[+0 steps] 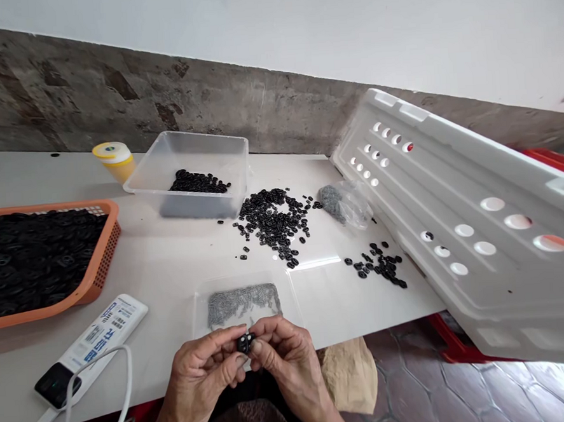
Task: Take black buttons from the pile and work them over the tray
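Note:
Between the fingertips of both hands is a small black plastic part (243, 344) with light spots on its face. My left hand (200, 367) pinches it from the left. From the right, my right hand (285, 354) closes thumb and fingers on the same part; whether it grips a second piece is too small to tell. Just beyond the fingers stands a shallow clear tray (293, 293) with many small grey metal pieces (242, 302) in it. Farther back, a heap of small black parts (277, 221) lies loose on the white table (160, 256).
An orange basket (114, 231) full of black parts stands left, near a white power bank (96, 343) with a cable. Behind are a clear bin (202, 149) and a yellow canister (115, 162). A bag of grey pieces (343, 204), more black parts (381, 265) and a leaning white panel (433, 182) are right.

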A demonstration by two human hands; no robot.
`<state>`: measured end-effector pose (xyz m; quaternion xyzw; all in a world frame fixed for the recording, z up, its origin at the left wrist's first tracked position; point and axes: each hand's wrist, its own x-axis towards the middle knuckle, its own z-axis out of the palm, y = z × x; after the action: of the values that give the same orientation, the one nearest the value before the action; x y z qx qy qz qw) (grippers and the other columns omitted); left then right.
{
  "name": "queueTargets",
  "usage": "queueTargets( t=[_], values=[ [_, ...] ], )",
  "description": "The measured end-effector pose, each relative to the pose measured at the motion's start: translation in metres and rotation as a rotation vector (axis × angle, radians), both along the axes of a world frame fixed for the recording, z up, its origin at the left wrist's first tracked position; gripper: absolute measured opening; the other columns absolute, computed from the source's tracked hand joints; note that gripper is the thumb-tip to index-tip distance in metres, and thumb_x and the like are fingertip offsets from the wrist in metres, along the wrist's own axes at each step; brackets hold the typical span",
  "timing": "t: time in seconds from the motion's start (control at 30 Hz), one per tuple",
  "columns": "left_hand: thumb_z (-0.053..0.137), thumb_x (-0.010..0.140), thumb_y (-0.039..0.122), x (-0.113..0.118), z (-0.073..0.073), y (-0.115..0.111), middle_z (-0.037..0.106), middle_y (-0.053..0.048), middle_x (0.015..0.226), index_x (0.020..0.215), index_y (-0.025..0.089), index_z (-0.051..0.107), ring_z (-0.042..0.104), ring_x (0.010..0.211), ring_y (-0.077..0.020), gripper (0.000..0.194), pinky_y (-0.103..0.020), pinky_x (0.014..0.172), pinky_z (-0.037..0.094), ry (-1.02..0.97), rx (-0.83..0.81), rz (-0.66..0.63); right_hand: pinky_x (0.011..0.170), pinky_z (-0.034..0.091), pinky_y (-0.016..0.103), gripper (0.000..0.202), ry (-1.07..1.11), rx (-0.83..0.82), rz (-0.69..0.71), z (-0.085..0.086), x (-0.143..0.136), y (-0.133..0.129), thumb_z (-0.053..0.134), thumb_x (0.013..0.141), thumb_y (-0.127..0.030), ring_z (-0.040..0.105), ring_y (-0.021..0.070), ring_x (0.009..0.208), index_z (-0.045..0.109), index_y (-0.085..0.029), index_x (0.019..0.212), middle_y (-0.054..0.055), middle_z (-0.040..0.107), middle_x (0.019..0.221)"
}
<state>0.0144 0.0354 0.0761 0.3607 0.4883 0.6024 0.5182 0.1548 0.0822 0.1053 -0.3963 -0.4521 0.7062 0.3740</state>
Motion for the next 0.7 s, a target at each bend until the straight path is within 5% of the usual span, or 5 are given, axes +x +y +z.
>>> queueTargets(
  t=[0.7],
  values=[
    [0.068,0.075,0.008,0.004,-0.003,-0.002,0.066,0.006,0.053,0.101,0.031,0.075,0.058,0.045,-0.0074,0.035,-0.012,0.044,0.048,-0.017,-0.019,-0.094,0.051,0.047,0.014,0.016,0.044,-0.034,-0.012,-0.01,0.011,-0.001,0.075,0.076,-0.028,0.06,0.0067,0.05,0.07,-0.014,0.08,0.001,0.068,0.058]
  ],
)
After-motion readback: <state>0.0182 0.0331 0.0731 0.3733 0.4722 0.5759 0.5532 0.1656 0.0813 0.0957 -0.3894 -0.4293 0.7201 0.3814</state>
